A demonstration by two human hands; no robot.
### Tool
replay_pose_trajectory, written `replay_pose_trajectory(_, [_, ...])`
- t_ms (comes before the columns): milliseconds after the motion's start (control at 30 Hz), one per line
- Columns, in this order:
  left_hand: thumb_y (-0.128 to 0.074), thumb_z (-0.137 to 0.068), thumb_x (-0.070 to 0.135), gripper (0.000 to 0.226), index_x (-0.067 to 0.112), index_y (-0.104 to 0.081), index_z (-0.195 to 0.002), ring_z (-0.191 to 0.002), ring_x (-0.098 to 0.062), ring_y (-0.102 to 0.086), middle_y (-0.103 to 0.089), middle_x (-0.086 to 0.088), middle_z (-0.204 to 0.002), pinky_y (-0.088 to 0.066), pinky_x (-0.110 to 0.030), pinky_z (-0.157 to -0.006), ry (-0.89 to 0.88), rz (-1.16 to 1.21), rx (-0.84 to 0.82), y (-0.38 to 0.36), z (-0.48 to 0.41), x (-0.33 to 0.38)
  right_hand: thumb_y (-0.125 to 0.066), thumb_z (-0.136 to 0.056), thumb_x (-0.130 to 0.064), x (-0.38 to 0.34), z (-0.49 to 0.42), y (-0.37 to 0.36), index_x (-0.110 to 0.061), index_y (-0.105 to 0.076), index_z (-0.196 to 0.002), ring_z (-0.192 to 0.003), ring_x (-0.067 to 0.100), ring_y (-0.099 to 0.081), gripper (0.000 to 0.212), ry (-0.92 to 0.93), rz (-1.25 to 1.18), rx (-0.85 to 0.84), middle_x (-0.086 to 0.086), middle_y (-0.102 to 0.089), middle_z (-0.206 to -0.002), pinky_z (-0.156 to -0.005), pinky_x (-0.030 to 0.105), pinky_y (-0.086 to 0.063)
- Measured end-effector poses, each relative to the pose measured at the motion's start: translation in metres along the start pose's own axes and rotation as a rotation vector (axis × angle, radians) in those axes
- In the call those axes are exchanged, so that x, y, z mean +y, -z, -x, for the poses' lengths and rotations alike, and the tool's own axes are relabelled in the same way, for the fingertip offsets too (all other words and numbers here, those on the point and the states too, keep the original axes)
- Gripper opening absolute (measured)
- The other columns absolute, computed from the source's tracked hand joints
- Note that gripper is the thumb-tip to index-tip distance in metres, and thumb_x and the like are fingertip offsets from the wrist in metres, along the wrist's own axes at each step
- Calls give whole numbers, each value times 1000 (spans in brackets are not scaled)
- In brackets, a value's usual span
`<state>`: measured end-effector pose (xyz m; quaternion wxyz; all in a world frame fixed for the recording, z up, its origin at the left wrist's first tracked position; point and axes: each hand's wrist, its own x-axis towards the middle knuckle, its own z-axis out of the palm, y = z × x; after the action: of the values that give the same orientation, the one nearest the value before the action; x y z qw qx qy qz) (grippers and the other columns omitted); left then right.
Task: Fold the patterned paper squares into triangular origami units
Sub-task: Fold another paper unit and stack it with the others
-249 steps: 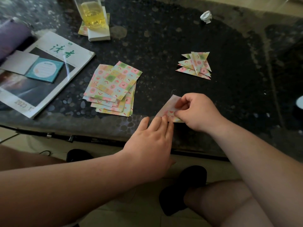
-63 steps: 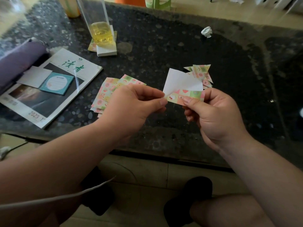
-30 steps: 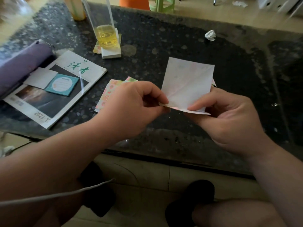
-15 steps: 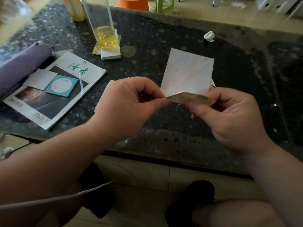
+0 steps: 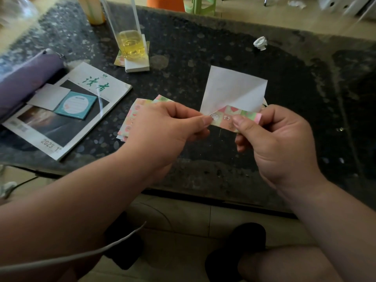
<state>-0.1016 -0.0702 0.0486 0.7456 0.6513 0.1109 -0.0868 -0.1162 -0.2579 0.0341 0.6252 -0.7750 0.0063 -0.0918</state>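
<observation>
You hold the paper square (image 5: 232, 90) in the air at mid-view, above the near edge of the table (image 5: 223, 47), its white back towards you. Its bottom edge is turned up into a narrow patterned band (image 5: 237, 117). Your left hand (image 5: 162, 129) pinches the band's 9 o'clock end between thumb and forefinger. Your right hand (image 5: 278, 139) pinches towards the 3 o'clock end, thumb on top and fingers curled behind.

This looks like an early fold, with the triangle some way off. The band looks slightly deeper at the left than at the right, so check that it sits square to the sheet before you commit. Hold one end firm and run the other thumb along the crease from 9 towards 3, pressing as you go. Thin paper like this probably skews easily in mid-air, so laying it on the table to sharpen the crease may be the safer way.

Further out, the stack of unfolded squares (image 5: 140, 106) lies at 9 o'clock, partly behind your left hand. The magazine (image 5: 67, 110) and purple pouch (image 5: 24, 78) sit beyond it. A glass of yellow liquid (image 5: 130, 37) stands at 11, and a crumpled paper ball (image 5: 260, 43) lies at 1.
</observation>
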Motion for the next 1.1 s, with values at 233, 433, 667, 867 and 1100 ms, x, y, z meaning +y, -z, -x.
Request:
replay_pose_trajectory(233, [-77,-81,-4,13,-2,-67,-73,-77,-28,-74,-71,-13,-70,-63,-44,-83,73,43,2,-3,4,4,-75,-93,-21,1,0,-2,-2,-54,-74,-49,23,-62,35,6,2,14,10,-64,-58,-49,38,-52])
replay_pose_trajectory(433, [-76,-82,-6,20,2,-64,-68,-70,-23,-72,-69,-11,-63,-63,-40,-81,110,54,20,-3,5,4,-76,-92,-19,-2,1,-6,-17,-51,-68,-46,21,-59,34,-17,-37,38,7,-64,-57,-44,31,-47])
replay_pose_trajectory(667, [-73,-83,-10,31,9,-49,-88,-65,-24,-71,-69,-12,-66,-64,-41,-73,93,78,32,-2,8,6,-81,-87,-19,-7,0,-8,-19,-50,-76,-43,19,-57,33,-55,-68,85,6,-65,-58,-41,27,-43])
replay_pose_trajectory(867, [-70,-86,-4,38,-5,-58,-122,-66,-15,-57,-68,-14,-92,-62,-38,-72,285,249,-179,-3,4,5,-83,-81,-22,-18,4,-10,-22,-46,-94,-43,18,-60,39,24,1,29,12,-66,-69,-38,28,-46])
replay_pose_trajectory(1100, [-73,-73,9,37,-4,-69,-108,-70,-11,-68,-71,-7,-84,-58,-25,-65,325,194,-369,-3,8,-2,-82,-83,-14,-19,9,-13,-24,-45,-94,-42,14,-61,39,51,-2,-34,14,-64,-72,-37,26,-47])
